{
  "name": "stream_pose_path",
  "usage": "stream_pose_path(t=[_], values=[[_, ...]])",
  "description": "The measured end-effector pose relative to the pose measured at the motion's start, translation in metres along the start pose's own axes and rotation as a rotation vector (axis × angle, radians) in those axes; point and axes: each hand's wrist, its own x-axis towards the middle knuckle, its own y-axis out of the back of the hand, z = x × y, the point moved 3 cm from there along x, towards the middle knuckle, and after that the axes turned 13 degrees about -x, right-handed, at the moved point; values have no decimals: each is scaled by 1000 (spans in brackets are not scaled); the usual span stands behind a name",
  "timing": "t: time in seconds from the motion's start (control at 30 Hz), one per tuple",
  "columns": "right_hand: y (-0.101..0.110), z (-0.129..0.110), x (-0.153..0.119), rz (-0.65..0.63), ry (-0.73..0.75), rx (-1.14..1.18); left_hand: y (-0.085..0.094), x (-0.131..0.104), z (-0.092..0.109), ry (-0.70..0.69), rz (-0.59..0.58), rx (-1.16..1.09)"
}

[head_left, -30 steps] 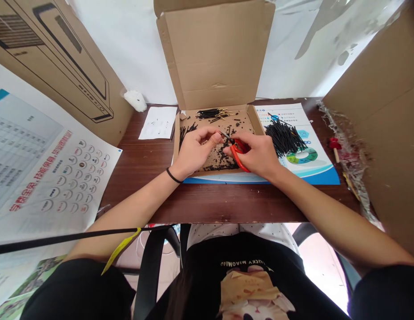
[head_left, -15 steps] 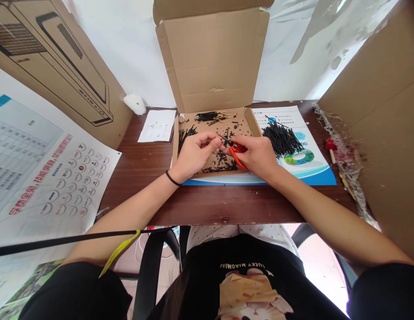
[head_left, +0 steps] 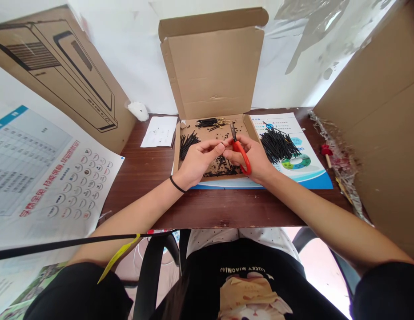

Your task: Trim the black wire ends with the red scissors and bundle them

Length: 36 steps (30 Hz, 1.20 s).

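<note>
Over the front of a shallow cardboard box, my two hands meet at the fingertips. My left hand is closed in a pinch on a thin dark piece, mostly hidden by the fingers. My right hand is closed around red-handled scissors, whose blades point away from me, and its fingertips reach the left ones. Black thin sticks lie at the box's left side. Farther back is a bundle of black sticks with gold-coloured ends. Short black clippings litter the box floor.
Right of the box, a large pile of black sticks rests on a printed sheet. A white paper lies at left. The raised lid stands behind. Cardboard walls flank the desk; crumpled clear plastic lies at right.
The scissors have swung from pointing left, at my left fingertips, to pointing away from me. My hands have come closer together, and the view has shifted slightly.
</note>
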Motion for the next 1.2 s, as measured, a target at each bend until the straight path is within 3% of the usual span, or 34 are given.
stream_pose_path(t=[0.2, 0.53, 0.7, 1.03, 1.2], values=[[1, 0, -2, -76, -54, 22, -2, -5, 9, 121, -38, -37], [-1, -1, -1, -196, -68, 122, -4, -5, 13, 191, -145, -92], [-2, 0, -2, -231, -79, 184, -5, -7, 11, 171, -75, -85], [-3, 2, -3, -257, -78, 190, -4, -5, 8, 110, -98, -32], [-2, 1, -2, -186, -98, 187, -5, -6, 7, 101, -71, -28]])
